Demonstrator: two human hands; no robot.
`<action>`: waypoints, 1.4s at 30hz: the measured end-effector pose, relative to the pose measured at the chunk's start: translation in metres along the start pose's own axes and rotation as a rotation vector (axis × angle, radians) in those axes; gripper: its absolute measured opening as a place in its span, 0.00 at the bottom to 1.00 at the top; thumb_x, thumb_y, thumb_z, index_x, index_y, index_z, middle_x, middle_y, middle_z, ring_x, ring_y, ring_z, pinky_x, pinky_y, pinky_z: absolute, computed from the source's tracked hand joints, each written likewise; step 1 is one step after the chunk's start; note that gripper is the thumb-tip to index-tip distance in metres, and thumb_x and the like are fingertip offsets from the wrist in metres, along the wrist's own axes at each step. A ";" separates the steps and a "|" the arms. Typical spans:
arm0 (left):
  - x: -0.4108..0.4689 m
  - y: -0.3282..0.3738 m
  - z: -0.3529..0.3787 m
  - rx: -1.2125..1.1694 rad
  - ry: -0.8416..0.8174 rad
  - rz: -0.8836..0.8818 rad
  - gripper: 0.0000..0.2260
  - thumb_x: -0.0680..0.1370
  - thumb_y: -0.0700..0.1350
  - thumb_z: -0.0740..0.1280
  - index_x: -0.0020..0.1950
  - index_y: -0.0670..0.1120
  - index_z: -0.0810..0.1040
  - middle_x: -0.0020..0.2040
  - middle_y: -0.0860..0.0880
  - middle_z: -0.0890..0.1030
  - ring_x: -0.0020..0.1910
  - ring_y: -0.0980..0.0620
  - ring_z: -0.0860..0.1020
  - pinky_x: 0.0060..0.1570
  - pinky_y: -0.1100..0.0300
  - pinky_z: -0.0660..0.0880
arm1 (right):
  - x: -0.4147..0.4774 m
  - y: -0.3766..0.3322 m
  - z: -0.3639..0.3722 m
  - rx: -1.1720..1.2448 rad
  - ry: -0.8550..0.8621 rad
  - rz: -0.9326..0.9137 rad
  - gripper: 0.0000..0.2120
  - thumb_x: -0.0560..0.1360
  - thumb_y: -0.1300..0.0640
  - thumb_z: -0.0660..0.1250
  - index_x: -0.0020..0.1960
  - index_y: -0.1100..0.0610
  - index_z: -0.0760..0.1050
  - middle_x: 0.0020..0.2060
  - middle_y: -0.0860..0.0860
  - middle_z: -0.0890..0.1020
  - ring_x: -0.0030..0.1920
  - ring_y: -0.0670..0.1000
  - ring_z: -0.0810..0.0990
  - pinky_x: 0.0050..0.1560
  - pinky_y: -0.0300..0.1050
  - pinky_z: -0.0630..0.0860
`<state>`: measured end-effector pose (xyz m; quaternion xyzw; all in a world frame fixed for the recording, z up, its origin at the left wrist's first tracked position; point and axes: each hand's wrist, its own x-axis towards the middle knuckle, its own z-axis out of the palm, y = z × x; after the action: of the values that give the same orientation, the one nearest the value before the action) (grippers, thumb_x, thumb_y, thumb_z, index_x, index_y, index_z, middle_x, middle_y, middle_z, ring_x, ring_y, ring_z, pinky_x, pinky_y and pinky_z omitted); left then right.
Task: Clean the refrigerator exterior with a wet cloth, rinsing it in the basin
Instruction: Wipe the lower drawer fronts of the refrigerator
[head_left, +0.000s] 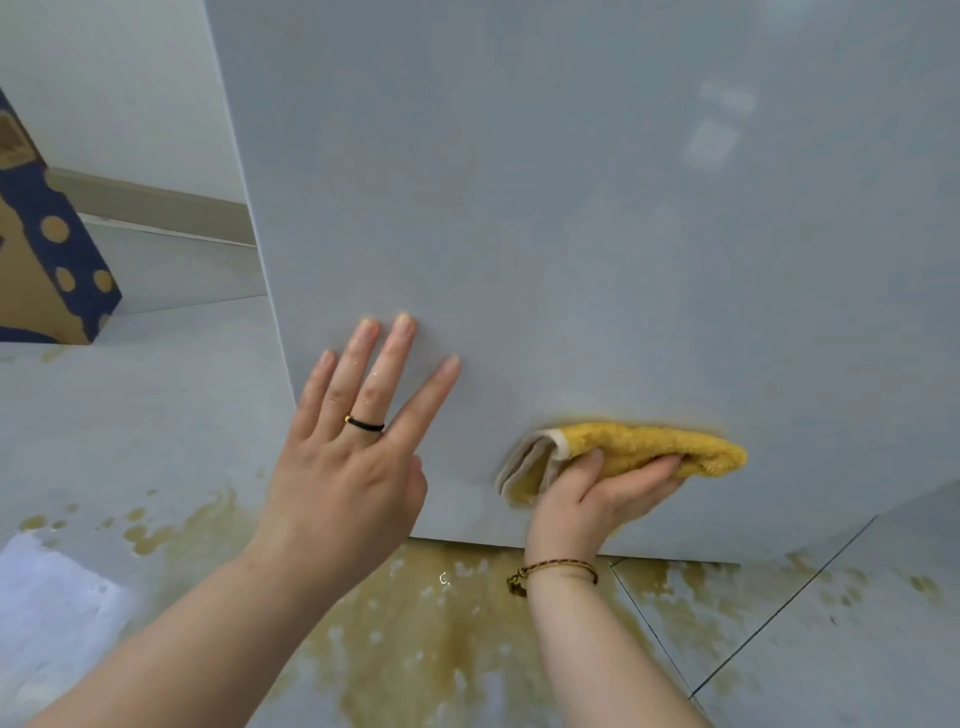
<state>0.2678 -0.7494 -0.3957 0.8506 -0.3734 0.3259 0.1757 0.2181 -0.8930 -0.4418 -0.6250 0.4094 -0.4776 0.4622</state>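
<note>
- Closest to us, the left forearm (156, 639) comes in from the bottom corner, with the right forearm (597, 649) beside it.
- Left hand (343, 467): fingers (397, 358) are straight and spread, tips flat on the fridge (571, 208) panel. They grip nothing, so it reads as a brace. There's a black ring (363, 423) on one finger.
- Right hand (587, 499): its fingers curl round the yellow cloth (649, 447), thumb over the near side. It presses the folded wad against the panel, low down, just above the bottom edge. A bracelet (558, 569) sits at the wrist.
- A faint yellow tinge rings the cloth on the panel. That may be a reflection or a smear; I can't tell which.
- To do this pass well, I'd say flatten the cloth so more of it meets the surface. Wipe in overlapping strokes along the bottom edge out to the corner, with even pressure. Put the bracing hand where the cloth will pass later, so no prints are left.
- If that tinge is a smear, a rinse looks due soon, or the wiping only spreads it.
- Moving outward, the floor (130, 415) below the fridge carries a wide yellowish spill (415, 649), with splashes off to both sides. It's likely slippery underfoot.
- Containers: the basin is not in view, so its water can't be judged. A blue-and-tan box (52, 249) stands at the left near the wall, and what's inside it can't be seen.
</note>
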 end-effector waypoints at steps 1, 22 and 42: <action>0.000 0.004 0.001 0.000 0.009 0.001 0.33 0.67 0.40 0.61 0.71 0.50 0.57 0.71 0.43 0.57 0.71 0.45 0.50 0.71 0.52 0.47 | 0.005 -0.010 0.000 0.037 0.032 0.060 0.36 0.71 0.51 0.51 0.75 0.60 0.42 0.74 0.58 0.43 0.74 0.53 0.43 0.67 0.36 0.43; 0.000 0.045 0.021 -0.046 -0.064 -0.008 0.25 0.70 0.45 0.56 0.68 0.46 0.63 0.70 0.40 0.57 0.75 0.47 0.45 0.72 0.55 0.42 | 0.109 0.020 -0.040 0.358 0.330 0.750 0.32 0.69 0.43 0.46 0.71 0.53 0.60 0.70 0.52 0.66 0.63 0.55 0.71 0.64 0.53 0.68; 0.021 0.085 0.039 -0.047 0.045 0.171 0.24 0.73 0.46 0.58 0.69 0.49 0.58 0.72 0.44 0.55 0.75 0.54 0.43 0.74 0.55 0.44 | 0.145 0.038 -0.090 0.105 0.450 0.194 0.22 0.81 0.61 0.50 0.73 0.63 0.53 0.73 0.59 0.57 0.74 0.53 0.54 0.67 0.36 0.50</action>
<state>0.2307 -0.8374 -0.4048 0.8037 -0.4481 0.3498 0.1755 0.1578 -1.0574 -0.4366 -0.4357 0.5347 -0.5788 0.4351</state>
